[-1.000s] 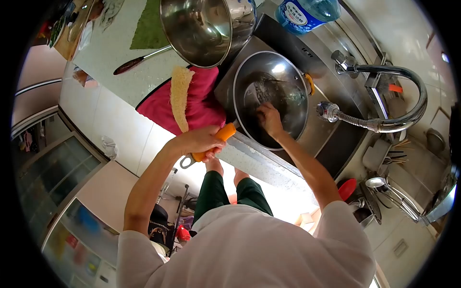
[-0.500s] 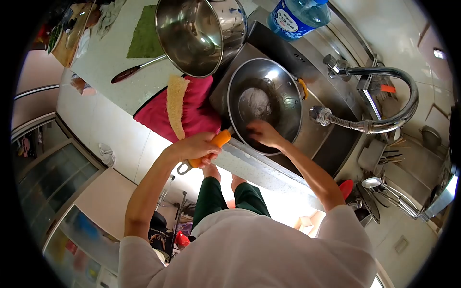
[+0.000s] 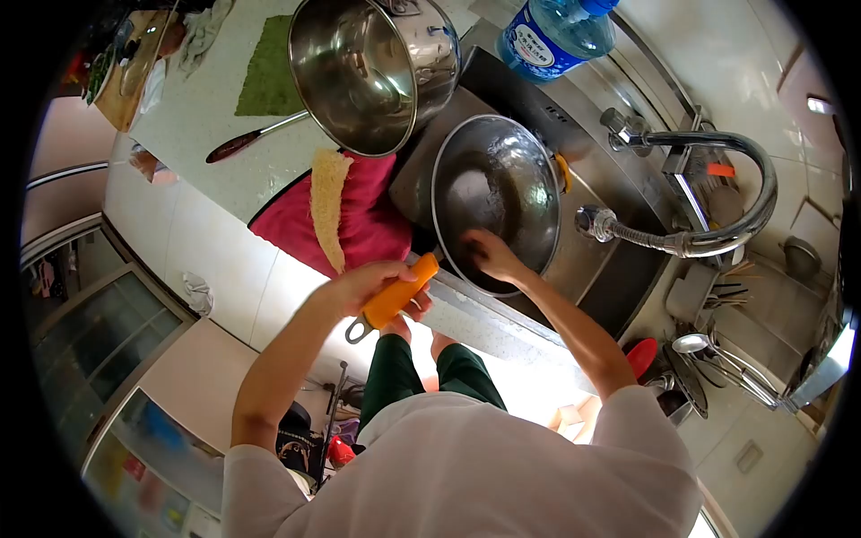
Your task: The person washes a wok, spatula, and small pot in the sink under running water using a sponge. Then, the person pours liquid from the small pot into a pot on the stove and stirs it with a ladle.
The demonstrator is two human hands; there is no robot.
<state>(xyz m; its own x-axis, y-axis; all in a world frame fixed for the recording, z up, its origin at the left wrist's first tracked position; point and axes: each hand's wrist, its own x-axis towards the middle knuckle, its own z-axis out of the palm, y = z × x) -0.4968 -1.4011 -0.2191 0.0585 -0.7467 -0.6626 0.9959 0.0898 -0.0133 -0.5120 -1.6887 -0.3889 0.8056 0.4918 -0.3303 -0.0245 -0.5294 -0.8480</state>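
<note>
Gripping the bright-orange handle (image 3: 402, 293) of a round, grey metal wok (image 3: 529, 202) over the stainless-steel sink (image 3: 574, 258), my left hand (image 3: 362, 284) apparently steadies it while my right hand (image 3: 491, 256) works inside; whether those curled fingers hold anything, I cannot tell.

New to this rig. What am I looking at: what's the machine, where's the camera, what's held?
There's no machine: one person works bare-handed, seen by a head-worn camera looking forward and down. The left hand grips the orange handle of a pan at the sink. The right hand is inside the pan; whether it holds anything is unclear. On the counter lie a red cloth with a loofah on it, and a green mat.
</note>
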